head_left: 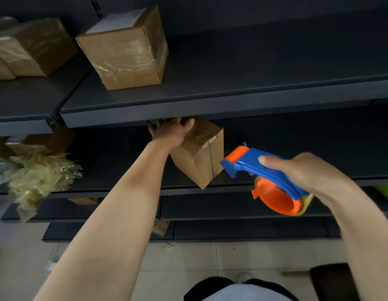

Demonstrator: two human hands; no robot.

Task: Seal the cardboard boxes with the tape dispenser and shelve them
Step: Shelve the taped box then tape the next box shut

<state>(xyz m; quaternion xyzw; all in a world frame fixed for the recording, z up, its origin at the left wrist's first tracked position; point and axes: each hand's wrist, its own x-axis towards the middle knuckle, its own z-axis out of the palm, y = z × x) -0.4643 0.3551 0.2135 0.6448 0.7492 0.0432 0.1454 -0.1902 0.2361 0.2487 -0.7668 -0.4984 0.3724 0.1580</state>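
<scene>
left hand grips a taped box on the shelf; right hand holds the tape dispenser.

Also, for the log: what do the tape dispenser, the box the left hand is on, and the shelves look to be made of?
Tape dispenser: glossy moulded plastic, blue and orange, with soft highlights. Box under the left hand: brown matte cardboard, with a shiny clear tape strip across it. Shelves: dark matte boards with thin folded edges, probably painted metal, though that is uncertain.

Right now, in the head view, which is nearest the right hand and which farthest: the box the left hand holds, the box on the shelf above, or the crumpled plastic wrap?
From the right hand:
1. Box under the left hand, just left of the dispenser tip.
2. Box on the shelf above, up and left.
3. Crumpled plastic wrap, far left.
</scene>
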